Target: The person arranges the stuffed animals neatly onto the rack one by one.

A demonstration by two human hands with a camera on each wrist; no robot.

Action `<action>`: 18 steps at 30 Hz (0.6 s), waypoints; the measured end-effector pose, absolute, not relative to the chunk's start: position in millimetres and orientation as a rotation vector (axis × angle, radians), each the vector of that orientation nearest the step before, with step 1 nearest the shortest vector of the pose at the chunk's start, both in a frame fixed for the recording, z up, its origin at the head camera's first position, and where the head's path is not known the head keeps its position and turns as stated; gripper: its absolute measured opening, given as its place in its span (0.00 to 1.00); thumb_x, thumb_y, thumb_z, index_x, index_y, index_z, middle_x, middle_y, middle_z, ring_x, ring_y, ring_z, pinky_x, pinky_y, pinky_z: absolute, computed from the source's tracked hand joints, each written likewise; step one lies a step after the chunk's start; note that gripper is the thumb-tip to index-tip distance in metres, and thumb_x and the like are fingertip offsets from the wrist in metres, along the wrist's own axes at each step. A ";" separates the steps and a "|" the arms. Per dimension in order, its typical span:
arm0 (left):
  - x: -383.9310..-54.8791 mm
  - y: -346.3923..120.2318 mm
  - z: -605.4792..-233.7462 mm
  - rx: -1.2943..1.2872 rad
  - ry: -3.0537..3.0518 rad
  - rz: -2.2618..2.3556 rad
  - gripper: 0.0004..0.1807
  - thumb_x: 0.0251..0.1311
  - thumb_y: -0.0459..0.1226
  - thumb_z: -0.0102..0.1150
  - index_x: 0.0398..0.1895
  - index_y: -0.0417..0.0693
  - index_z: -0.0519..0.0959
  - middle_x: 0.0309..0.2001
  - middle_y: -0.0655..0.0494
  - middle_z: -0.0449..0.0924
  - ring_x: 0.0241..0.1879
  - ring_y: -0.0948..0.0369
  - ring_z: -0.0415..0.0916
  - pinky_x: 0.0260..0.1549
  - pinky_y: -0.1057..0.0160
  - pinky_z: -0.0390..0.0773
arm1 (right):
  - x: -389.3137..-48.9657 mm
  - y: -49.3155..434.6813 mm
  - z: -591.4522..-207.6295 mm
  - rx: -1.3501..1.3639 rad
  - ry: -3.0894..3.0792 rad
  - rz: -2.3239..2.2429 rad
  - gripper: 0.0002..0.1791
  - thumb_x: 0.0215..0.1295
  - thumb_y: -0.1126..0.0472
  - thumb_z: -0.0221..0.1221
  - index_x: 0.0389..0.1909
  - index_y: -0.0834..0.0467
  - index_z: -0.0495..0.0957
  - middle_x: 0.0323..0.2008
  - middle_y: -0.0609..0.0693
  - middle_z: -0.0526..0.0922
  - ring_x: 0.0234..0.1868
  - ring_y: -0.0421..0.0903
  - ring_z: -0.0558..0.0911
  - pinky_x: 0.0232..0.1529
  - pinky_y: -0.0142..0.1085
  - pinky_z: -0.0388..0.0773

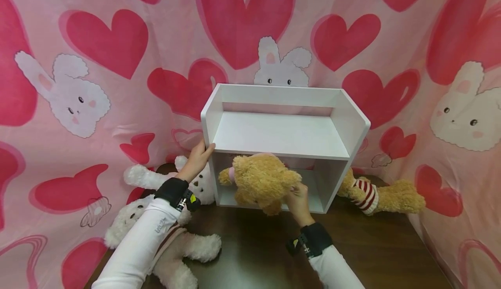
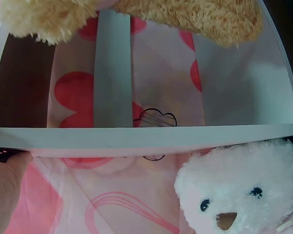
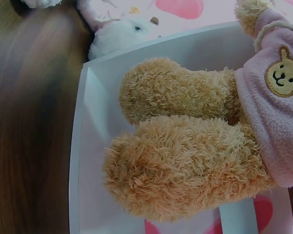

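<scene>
A tan teddy bear in a pink top is in front of the lower compartment of a small white shelf. My right hand grips the bear at its right side; exactly which part is hard to tell. In the right wrist view the bear's furry legs and pink top lie across the shelf opening, and the hand is out of sight. My left hand holds the shelf's left side panel, thumb at its front edge. That hand also shows at the left wrist view's edge.
White plush toys, one upper and one lower, lie left of the shelf. Another tan bear in a striped top lies at the right. The dark wooden table extends in front. A pink heart-print cloth hangs behind.
</scene>
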State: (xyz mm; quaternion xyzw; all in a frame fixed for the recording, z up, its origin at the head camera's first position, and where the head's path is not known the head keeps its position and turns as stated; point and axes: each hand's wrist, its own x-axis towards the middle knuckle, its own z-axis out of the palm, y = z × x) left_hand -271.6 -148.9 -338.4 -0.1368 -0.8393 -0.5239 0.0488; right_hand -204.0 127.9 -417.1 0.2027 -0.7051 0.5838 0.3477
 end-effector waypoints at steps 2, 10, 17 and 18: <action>-279.3 -151.6 -346.7 -0.416 -2.564 -1.576 0.29 0.69 0.41 0.39 0.68 0.38 0.48 0.64 0.36 0.56 0.60 0.43 0.59 0.55 0.41 0.62 | -206.4 126.2 -418.8 0.523 -1.833 1.522 0.14 0.47 0.85 0.53 0.15 0.66 0.66 0.18 0.36 0.67 0.18 0.30 0.65 0.17 0.25 0.60; -286.8 -154.1 -356.1 -0.415 -2.559 -1.515 0.30 0.69 0.44 0.40 0.68 0.40 0.49 0.64 0.38 0.58 0.60 0.45 0.60 0.54 0.43 0.64 | -214.3 117.6 -426.2 0.454 -1.853 1.556 0.18 0.48 0.84 0.50 0.13 0.63 0.56 0.17 0.40 0.64 0.17 0.32 0.62 0.16 0.26 0.55; -286.6 -154.4 -355.3 -0.414 -2.562 -1.484 0.29 0.69 0.43 0.40 0.68 0.40 0.50 0.64 0.37 0.57 0.61 0.45 0.59 0.54 0.44 0.64 | -219.8 111.5 -431.2 0.381 -1.891 1.605 0.19 0.50 0.82 0.51 0.13 0.60 0.58 0.16 0.40 0.63 0.16 0.33 0.61 0.17 0.25 0.56; -287.0 -154.5 -355.5 -0.412 -2.564 -1.480 0.29 0.69 0.43 0.39 0.68 0.39 0.49 0.64 0.37 0.57 0.61 0.45 0.59 0.54 0.44 0.64 | -220.7 110.6 -431.5 0.385 -1.887 1.601 0.19 0.50 0.82 0.51 0.13 0.61 0.57 0.16 0.41 0.63 0.16 0.33 0.61 0.17 0.25 0.55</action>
